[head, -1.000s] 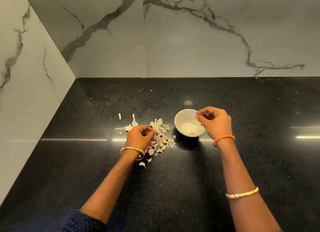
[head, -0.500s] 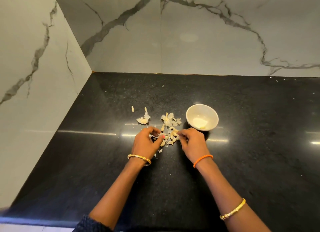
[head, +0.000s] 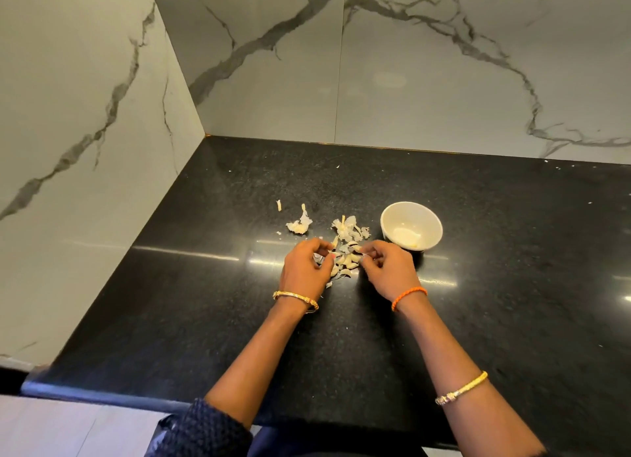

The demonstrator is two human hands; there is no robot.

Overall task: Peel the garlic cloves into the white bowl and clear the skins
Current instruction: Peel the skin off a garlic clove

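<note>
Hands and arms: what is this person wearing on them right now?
Left hand: gold bangle at the wrist, dark knitted sleeve near the elbow. Right hand: orange thread band at the wrist, gold bracelet up the forearm.

A single head-worn wide-angle view looks forward and steeply down from above the counter (head: 478, 320) edge, toward the corner where two marble walls (head: 444, 80) meet. Both forearms reach in from the bottom; the bowl (head: 431, 217) sits mid-frame, fairly near.
</note>
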